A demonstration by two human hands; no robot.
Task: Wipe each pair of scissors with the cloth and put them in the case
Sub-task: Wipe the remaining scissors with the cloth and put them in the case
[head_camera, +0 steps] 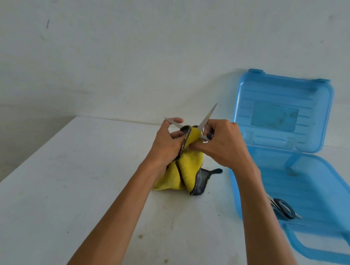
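Head view: one pair of scissors (284, 208) lies in the open case (315, 177) at the table's (69, 188) right edge. Our right hand (223, 148) grips a second pair (207, 116) by its handles, blades spread; our left hand (165, 146) pinches the cloth (184, 168) round one blade. We judge wiping unfinished.

White tabletop (69, 188), brown specks (140, 236) dotted across its near part. Behind the tabletop's far edge, a pale wall (133, 51), faintly scuffed.

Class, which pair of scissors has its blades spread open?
The scissors gripped between left hand and right hand at the yellow cloth: blades forked apart. The black-handled pair lies in the blue case.
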